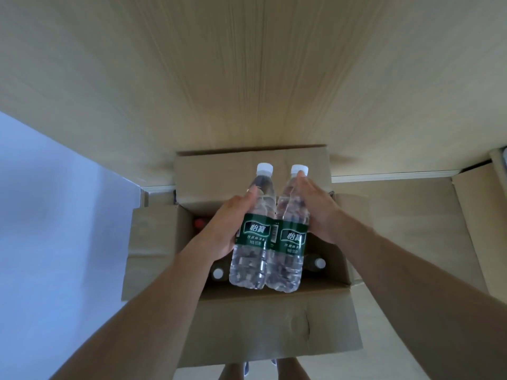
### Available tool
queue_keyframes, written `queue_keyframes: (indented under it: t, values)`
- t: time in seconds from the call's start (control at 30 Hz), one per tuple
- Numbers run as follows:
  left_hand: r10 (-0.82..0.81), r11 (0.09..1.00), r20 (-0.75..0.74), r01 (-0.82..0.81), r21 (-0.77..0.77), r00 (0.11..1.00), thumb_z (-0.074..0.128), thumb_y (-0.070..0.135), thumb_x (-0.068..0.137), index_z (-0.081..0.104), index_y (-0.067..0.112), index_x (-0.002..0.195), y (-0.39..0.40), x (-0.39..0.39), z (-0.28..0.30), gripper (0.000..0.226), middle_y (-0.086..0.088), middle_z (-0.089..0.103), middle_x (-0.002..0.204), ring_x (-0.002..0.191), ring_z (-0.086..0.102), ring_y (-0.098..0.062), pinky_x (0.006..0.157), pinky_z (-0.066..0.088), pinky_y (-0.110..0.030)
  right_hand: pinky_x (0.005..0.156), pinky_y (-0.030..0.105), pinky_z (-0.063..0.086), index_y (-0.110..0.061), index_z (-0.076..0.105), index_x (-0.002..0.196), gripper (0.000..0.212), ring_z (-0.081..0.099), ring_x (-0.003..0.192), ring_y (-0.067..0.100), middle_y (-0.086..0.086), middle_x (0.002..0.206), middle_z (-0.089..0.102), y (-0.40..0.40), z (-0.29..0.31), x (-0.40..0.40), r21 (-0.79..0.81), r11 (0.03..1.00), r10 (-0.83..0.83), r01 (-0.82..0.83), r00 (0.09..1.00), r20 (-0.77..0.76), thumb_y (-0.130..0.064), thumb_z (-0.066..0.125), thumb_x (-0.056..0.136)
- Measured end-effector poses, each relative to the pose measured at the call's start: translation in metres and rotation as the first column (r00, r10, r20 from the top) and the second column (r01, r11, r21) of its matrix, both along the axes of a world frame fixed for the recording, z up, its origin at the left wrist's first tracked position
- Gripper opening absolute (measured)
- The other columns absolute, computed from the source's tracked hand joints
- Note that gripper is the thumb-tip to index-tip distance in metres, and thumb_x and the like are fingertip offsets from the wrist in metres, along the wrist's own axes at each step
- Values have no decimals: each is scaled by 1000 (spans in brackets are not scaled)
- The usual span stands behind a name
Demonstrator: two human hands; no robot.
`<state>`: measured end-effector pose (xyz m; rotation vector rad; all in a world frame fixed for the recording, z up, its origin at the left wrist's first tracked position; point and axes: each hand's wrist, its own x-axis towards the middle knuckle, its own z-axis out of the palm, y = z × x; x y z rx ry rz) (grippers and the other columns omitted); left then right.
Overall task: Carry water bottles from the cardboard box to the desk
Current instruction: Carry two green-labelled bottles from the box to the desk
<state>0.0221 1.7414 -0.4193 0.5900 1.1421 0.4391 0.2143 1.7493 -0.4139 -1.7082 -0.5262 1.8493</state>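
Two clear water bottles with green labels and white caps are held side by side above the open cardboard box (274, 319). My left hand (230, 223) grips the left bottle (253, 237) from its left side. My right hand (319, 212) presses on the right bottle (290, 242) from its right side, fingers reaching up to the cap. Inside the box, white caps of other bottles (319, 263) show below the held pair, and a red cap (198, 222) shows at the back left.
A light wooden panel (247, 78) rises straight ahead behind the box. A pale wall (55, 215) is at the left. Another cardboard box (411, 229) lies to the right. My legs and shoes show at the bottom edge.
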Motion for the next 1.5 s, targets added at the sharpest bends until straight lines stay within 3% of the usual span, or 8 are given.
queue_keyframes:
  t: [0.23,0.4,0.57,0.67,0.8,0.97,1.13,1.5]
  values:
    - [-39,998,19,38,48,999,80,17,81,63,14,124,-14,-7,39,47,-10,74,114,102,72,-27,74,58,-32,77,41,54,-14,57,100,27,70,81,27,12,96,70,-10,31,12,-98,994,30,-44,990,-138,-37,65,91]
    - [12,999,9,-12,53,1000,80,19,80,67,13,119,-22,-7,66,42,-16,74,109,96,73,-32,71,60,-35,75,43,56,-8,43,131,75,71,98,35,20,122,63,-26,53,17,-68,995,61,-74,982,-178,-10,85,68]
    - [26,997,12,-27,72,1000,81,22,80,65,12,118,-27,-12,91,41,-12,75,109,98,74,-30,73,60,-37,94,44,53,-1,58,127,58,69,108,33,16,113,73,-40,72,9,-65,998,-8,-1,989,-150,-33,77,83]
    - [-16,996,7,15,92,1000,81,24,84,64,18,120,-28,-15,104,40,-10,74,113,103,72,-31,87,58,-49,83,40,56,-11,59,128,54,72,103,31,14,113,73,-47,87,-1,-85,996,-34,21,988,-152,-50,65,91]
    - [-52,994,11,51,95,999,85,30,78,62,31,113,-27,-21,121,42,-3,76,109,99,74,-26,75,62,-42,88,51,55,-21,56,130,59,72,101,34,15,115,72,-52,107,-14,-165,984,-91,69,988,-128,-63,60,88]
    - [-124,986,-14,125,106,992,84,33,80,61,26,125,-22,-24,143,51,-6,75,112,99,74,-28,76,60,-44,88,52,55,-16,57,128,52,71,103,35,16,114,73,-66,136,-19,-111,989,-117,97,974,-192,-48,68,88]
    - [-243,962,-1,241,126,970,77,18,86,60,18,126,-25,-3,167,43,-15,76,106,94,75,-32,71,60,-43,102,54,49,-4,46,135,58,66,114,38,23,125,66,-102,168,-5,-52,962,-272,267,933,-235,-13,72,84]
    - [-613,785,34,604,140,789,80,6,78,59,6,120,-100,121,214,47,-21,75,103,93,74,-38,70,60,-47,106,48,48,0,46,137,66,61,120,36,25,137,57,-260,217,71,22,729,-666,684,716,-211,-23,76,83]
